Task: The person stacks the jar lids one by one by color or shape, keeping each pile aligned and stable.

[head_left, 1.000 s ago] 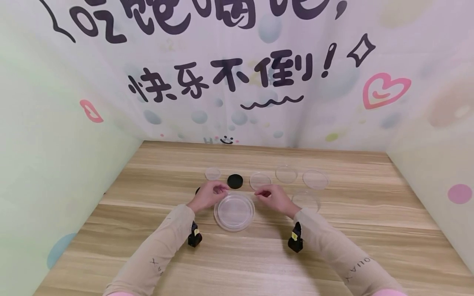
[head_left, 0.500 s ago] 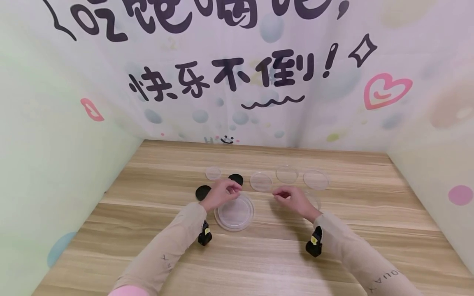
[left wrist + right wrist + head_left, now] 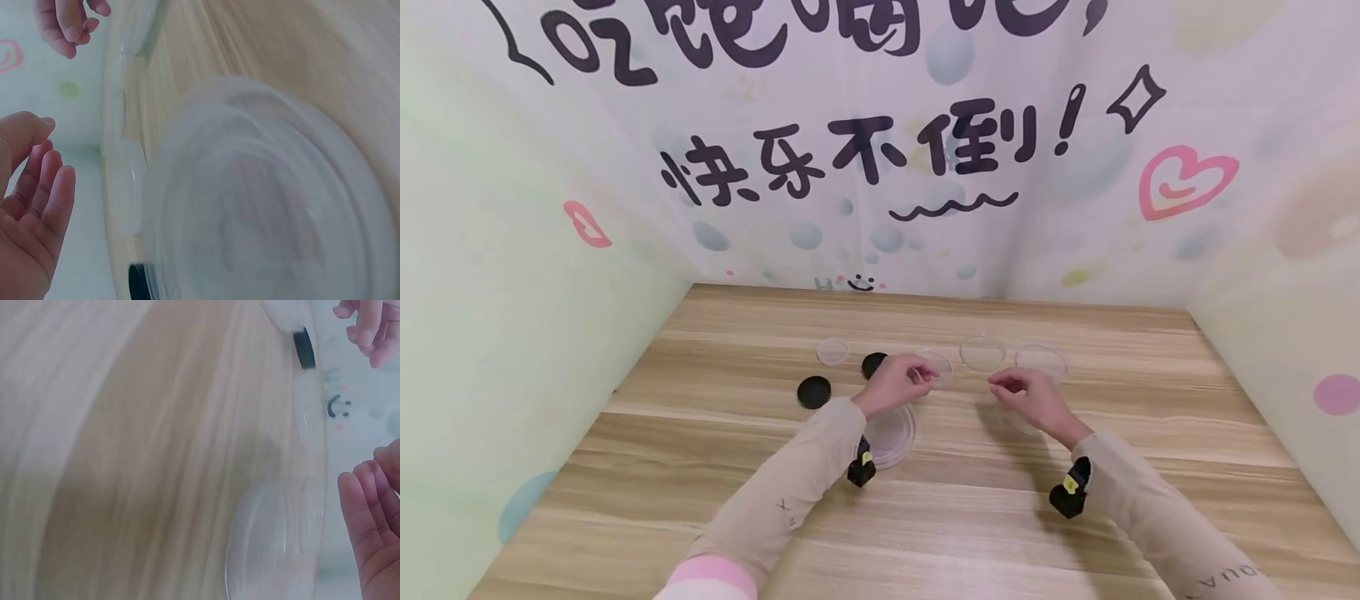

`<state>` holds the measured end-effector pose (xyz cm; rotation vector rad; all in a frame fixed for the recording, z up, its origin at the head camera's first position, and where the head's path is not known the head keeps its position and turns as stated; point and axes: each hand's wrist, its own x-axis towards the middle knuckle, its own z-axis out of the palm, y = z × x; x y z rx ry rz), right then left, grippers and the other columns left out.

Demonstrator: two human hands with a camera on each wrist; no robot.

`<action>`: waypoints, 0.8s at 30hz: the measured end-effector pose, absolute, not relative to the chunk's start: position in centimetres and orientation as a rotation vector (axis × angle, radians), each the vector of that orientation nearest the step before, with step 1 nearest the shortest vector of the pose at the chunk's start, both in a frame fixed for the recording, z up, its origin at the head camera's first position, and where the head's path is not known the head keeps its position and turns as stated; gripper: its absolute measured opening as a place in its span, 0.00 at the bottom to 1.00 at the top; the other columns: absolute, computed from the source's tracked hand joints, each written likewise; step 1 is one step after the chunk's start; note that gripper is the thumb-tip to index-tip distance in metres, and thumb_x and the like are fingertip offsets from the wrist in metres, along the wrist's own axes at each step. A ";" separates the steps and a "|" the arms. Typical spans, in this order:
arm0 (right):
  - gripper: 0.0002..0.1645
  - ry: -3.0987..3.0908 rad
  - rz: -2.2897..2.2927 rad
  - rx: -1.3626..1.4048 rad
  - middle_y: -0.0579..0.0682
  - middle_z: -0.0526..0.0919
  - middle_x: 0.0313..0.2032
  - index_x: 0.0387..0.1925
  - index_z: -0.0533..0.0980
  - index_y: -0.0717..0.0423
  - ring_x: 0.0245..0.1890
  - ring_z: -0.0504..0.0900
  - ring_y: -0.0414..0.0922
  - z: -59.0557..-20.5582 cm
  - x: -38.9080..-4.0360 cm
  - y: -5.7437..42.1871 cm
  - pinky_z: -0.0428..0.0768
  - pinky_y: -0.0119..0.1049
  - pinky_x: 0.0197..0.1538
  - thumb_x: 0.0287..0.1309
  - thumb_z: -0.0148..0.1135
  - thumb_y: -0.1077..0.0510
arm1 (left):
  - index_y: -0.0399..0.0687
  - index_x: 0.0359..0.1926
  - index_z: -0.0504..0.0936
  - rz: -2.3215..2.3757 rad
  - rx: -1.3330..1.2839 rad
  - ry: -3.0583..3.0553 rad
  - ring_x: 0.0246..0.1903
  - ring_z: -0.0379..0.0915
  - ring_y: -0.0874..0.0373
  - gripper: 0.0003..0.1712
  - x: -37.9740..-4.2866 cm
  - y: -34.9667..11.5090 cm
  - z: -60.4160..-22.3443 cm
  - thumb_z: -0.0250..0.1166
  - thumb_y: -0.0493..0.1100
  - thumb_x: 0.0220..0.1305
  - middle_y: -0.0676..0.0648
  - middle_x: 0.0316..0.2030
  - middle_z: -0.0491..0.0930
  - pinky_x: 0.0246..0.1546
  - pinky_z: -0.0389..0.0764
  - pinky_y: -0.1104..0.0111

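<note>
My left hand (image 3: 901, 381) hovers over the table with fingers loosely bent and nothing between them. Below it, partly covered by the sleeve, lies a stack of clear round dishes (image 3: 895, 437), which looms large (image 3: 269, 206) in the left wrist view. Just beyond the fingertips is a smaller clear dish (image 3: 940, 365). My right hand (image 3: 1033, 400) hangs in the air to the right, also holding nothing. Under it lies another clear dish (image 3: 262, 544), mostly hidden by the hand in the head view. The two hands are apart.
Two black discs (image 3: 814, 392) and a small clear disc (image 3: 832, 351) lie on the left. Two more clear dishes (image 3: 982, 353) sit at the back right. Behind the wooden table (image 3: 940, 533) hangs a printed cloth wall (image 3: 880, 242).
Both hands have moved to the right above the table, the left passing over the dish stack toward the small clear dish. The dishes and discs have stayed where they were.
</note>
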<state>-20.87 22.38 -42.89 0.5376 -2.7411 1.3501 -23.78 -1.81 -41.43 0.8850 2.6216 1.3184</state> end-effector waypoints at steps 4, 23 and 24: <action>0.12 -2.687 1.419 0.489 0.64 0.79 0.34 0.38 0.75 0.73 0.30 0.78 0.52 -42.6 -21.0 23.8 0.79 0.33 0.28 0.54 0.57 0.67 | 0.37 0.36 0.81 1.335 0.901 2.595 0.28 0.71 0.61 0.09 -24.1 0.3 -41.0 0.62 0.32 0.51 0.48 0.28 0.78 0.29 0.71 0.78; 0.19 -2.712 1.364 0.170 0.65 0.78 0.35 0.45 0.72 0.72 0.32 0.79 0.57 -43.1 -21.9 29.6 0.78 0.30 0.30 0.57 0.54 0.60 | 0.32 0.38 0.79 1.497 0.790 2.511 0.31 0.73 0.60 0.11 -25.5 8.8 -41.6 0.61 0.30 0.51 0.42 0.32 0.79 0.33 0.71 0.82; 0.18 -2.712 1.353 0.158 0.65 0.78 0.35 0.45 0.72 0.72 0.32 0.79 0.57 -43.3 -22.0 29.8 0.78 0.29 0.29 0.57 0.54 0.60 | 0.32 0.39 0.79 1.499 0.771 2.508 0.32 0.74 0.59 0.11 -25.5 9.2 -41.6 0.61 0.31 0.51 0.42 0.33 0.79 0.33 0.71 0.82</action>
